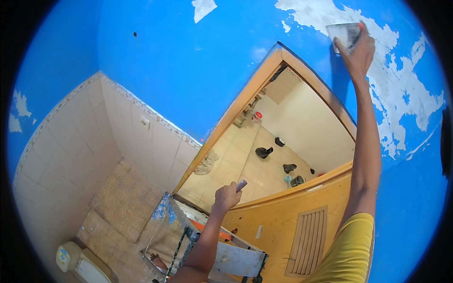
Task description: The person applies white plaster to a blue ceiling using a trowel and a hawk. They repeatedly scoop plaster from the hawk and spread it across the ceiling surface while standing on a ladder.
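Observation:
My right hand (360,55), arm raised, grips a flat plate-like scraper (344,34) against the blue wall (184,61). Grey smears cover part of the scraper. Around and beyond it, a pale patch of flaked paint (387,61) spreads over the wall. Lower down, my left hand (226,198) is closed around a short bar, perhaps a tool handle (241,184), whose purplish-grey end sticks out past the fingers. The rest of that bar is hidden in the fist. This hand is held in front of the doorway, apart from the wall.
Below me stands a paint-spattered ladder (238,258), with a bare foot (157,260) near it. A wooden door frame (250,89) surrounds the doorway; the door has a louvred vent (307,240). Black bags (264,152) lie on the floor beyond. A toilet (85,264) is at lower left.

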Demonstrator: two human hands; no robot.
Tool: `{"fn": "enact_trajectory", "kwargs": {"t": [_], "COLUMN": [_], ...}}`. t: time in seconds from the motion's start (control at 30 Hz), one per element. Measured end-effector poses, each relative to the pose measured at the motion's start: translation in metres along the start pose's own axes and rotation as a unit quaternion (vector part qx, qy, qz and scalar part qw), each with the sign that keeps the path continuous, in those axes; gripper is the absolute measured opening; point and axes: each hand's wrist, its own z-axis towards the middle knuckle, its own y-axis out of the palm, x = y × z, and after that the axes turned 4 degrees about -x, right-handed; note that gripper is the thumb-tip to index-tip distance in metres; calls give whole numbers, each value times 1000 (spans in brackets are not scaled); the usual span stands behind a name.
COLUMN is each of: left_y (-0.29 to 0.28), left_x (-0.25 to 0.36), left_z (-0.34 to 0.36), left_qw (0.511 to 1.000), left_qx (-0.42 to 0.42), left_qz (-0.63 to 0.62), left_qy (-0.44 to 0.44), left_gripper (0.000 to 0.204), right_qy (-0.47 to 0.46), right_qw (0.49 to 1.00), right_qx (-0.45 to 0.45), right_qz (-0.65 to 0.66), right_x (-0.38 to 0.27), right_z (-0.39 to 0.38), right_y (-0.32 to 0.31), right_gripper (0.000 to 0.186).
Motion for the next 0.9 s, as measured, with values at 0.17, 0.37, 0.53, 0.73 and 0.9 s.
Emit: {"fn": "enact_trajectory", "kwargs": {"t": [0.17,0.37,0.53,0.73,0.9], "left_y": [1,2,0,1,3], "left_x": [0,1,1,0,-1], "left_z": [1,2,0,0,1], "left_qw": [1000,1000,1000,1000,999], "left_qx": [-6,-13,-14,-16,-15], "left_qz": [1,-6,-19,-17,-32], "left_qy": [-1,-7,-6,-8,-5], "left_gripper": [29,30,30,31,30], "right_qy": [-59,7,-22,-20,-26], "right_qw": [995,999,998,997,994], "right_qx": [-70,-3,-28,-46,-91], "right_qz": [39,49,46,54,54], "right_x": [-61,-66,-85,-89,-102], "right_z": [-19,-3,-7,-6,-13], "right_y": [14,26,25,27,27], "right_gripper": [81,79,81,80,80]}}
